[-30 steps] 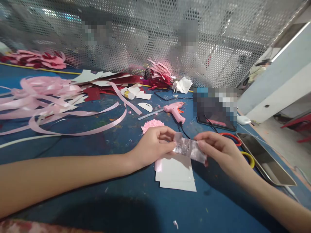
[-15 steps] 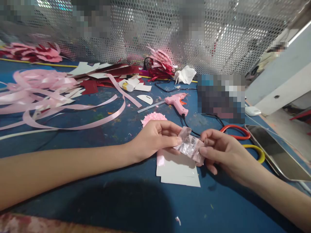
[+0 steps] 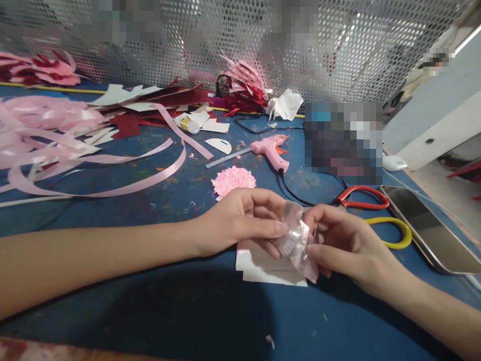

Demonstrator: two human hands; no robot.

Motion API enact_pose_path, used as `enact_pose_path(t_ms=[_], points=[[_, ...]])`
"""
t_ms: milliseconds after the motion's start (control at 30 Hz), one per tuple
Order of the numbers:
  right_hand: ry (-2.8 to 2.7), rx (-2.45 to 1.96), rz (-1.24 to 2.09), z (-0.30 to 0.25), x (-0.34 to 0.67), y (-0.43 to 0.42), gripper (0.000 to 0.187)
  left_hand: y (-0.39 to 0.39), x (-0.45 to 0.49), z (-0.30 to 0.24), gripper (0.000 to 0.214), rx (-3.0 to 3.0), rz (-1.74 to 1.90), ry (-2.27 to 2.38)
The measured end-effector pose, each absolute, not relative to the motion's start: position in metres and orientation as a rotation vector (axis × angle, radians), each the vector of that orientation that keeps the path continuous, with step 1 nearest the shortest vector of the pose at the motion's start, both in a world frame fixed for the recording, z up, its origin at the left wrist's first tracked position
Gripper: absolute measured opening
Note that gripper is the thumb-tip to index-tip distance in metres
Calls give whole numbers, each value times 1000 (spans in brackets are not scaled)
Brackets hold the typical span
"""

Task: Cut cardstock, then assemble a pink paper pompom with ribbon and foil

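Between my hands is a small crinkled clear plastic bag with a pinkish tint. My left hand pinches its upper left side between thumb and fingers. On its right side, my right hand grips the edge; some of those fingers are hidden behind it. Below the bag, white card pieces with a pink strip lie on the blue table. A round pink ruffled piece sits just beyond my left hand. What the bag holds, if anything, I cannot make out.
A pink glue gun with a glue stick lies ahead, its cord running right. Scissors with red and yellow handles and a phone are at right. Pink ribbon sprawls left. A perforated metal panel stands behind.
The plastic bag has been turned and bunched up, its right end now lower. My right hand has shifted its hold along the edge. The view has moved slightly, showing more of the pink ruffled piece.
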State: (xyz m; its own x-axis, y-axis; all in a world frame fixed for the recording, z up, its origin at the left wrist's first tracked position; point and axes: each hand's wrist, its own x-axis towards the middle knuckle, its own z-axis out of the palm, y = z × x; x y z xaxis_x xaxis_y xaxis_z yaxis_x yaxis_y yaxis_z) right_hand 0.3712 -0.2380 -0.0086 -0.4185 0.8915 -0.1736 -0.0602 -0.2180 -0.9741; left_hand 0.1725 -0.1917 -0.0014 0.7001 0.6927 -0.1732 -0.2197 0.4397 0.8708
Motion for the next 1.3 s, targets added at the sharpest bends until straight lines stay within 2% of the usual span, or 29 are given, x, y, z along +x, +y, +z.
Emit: enact_pose_path(t_ms=[200,400,633,833,1300], points=[[-1415,-1092,1816,-6,374,-237,6,-194,175,-1,17,1154,757,717],[-1476,-1137,1668,-8,372,-235,9,-195,173,-1,16,1325,935,729],[-1417,-1082,1687,-9,371,-235,13,-196,169,-2,28,1423,775,673],[-1474,-1118,1637,-9,372,-235,16,-198,169,-1,36,1490,817,826],[-1584,-1024,1465,-14,376,-234,14,-197,169,2,30,1681,757,686]])
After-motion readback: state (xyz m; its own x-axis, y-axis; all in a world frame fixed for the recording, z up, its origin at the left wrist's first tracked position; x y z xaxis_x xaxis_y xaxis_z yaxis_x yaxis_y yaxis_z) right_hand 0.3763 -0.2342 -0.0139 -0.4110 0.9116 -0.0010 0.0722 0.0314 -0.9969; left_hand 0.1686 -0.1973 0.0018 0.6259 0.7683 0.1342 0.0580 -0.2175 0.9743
